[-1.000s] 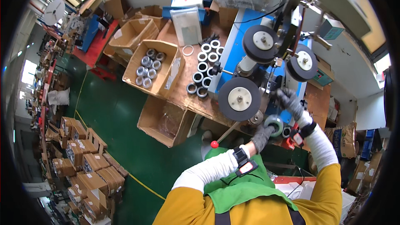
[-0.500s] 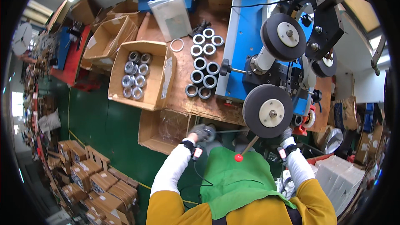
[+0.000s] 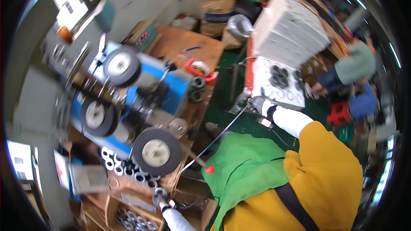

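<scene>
Metal ring (image 3: 159,191) seemingly held in your gloved left hand (image 3: 161,198), just beside the loose rings (image 3: 135,175) (motion blurs the grip).
Best keep it level and steady near them, your sleeve (image 3: 176,219) clear of the black wheel (image 3: 156,152); farther off, your right hand (image 3: 257,104) is near a white foam tray (image 3: 260,73) of dark rings (image 3: 279,77), its hold impossible to tell, so watch both sides.

Daylight glares through the upper-left window (image 3: 66,6), motion blur softens detail, and edges bend.
</scene>
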Motion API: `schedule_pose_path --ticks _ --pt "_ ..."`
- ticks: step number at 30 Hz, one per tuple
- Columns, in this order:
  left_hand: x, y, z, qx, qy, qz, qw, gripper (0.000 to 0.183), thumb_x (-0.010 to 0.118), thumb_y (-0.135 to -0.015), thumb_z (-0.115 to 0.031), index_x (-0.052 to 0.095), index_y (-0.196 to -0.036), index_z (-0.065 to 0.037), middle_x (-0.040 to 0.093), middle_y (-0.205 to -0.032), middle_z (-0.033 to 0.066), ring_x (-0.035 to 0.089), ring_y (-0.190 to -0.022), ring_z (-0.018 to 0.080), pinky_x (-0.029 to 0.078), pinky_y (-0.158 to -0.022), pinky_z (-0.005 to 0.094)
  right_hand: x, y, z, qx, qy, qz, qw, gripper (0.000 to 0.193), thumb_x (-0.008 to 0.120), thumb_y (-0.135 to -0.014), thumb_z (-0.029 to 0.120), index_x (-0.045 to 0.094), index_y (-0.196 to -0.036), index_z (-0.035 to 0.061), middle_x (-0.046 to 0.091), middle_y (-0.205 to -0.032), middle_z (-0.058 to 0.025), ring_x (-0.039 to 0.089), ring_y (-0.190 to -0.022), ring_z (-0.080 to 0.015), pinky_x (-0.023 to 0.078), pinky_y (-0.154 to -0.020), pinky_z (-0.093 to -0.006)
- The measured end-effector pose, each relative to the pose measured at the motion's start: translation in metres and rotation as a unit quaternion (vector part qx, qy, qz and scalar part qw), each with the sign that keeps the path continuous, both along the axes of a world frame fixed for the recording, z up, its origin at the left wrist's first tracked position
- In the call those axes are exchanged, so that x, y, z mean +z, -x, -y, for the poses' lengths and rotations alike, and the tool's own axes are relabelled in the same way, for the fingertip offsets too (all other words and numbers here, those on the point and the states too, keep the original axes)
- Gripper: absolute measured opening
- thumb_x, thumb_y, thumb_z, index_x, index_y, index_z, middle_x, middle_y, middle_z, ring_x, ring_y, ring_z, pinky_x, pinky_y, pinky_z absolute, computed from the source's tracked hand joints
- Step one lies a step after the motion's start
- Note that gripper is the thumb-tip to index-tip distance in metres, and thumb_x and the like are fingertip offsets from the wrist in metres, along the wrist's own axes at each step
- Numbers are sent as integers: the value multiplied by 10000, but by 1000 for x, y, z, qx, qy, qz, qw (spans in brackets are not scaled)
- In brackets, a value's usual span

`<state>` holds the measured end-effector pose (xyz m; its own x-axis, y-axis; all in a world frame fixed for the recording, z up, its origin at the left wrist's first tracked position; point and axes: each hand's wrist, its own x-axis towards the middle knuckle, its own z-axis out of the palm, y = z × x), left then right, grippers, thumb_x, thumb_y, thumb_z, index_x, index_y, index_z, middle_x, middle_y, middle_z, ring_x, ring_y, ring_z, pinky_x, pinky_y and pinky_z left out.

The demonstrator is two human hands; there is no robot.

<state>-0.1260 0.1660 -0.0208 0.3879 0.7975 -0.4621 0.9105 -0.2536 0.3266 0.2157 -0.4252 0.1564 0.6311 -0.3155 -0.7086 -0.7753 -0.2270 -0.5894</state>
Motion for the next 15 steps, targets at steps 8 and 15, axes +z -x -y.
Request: schedule_pose_path --ticks 8,15 --pt "58 -19 -42 40 123 46 991 296 613 -719 -323 532 -784 -45 545 -734 121 558 -658 239 448 -554 352 4 41 172 -131 245 131 952 314 590 -732 326 542 -879 52 579 -676 -113 557 -605 -220 453 -563 -342" --pt "171 -81 24 89 224 98 966 283 615 -718 -324 516 -772 -65 518 -689 98 552 -649 230 451 -546 346 41 -23 161 101 520 -37 847 774 625 -549 577 468 -1165 135 424 -1177 -156 388 -1107 -324 334 -913 -432"
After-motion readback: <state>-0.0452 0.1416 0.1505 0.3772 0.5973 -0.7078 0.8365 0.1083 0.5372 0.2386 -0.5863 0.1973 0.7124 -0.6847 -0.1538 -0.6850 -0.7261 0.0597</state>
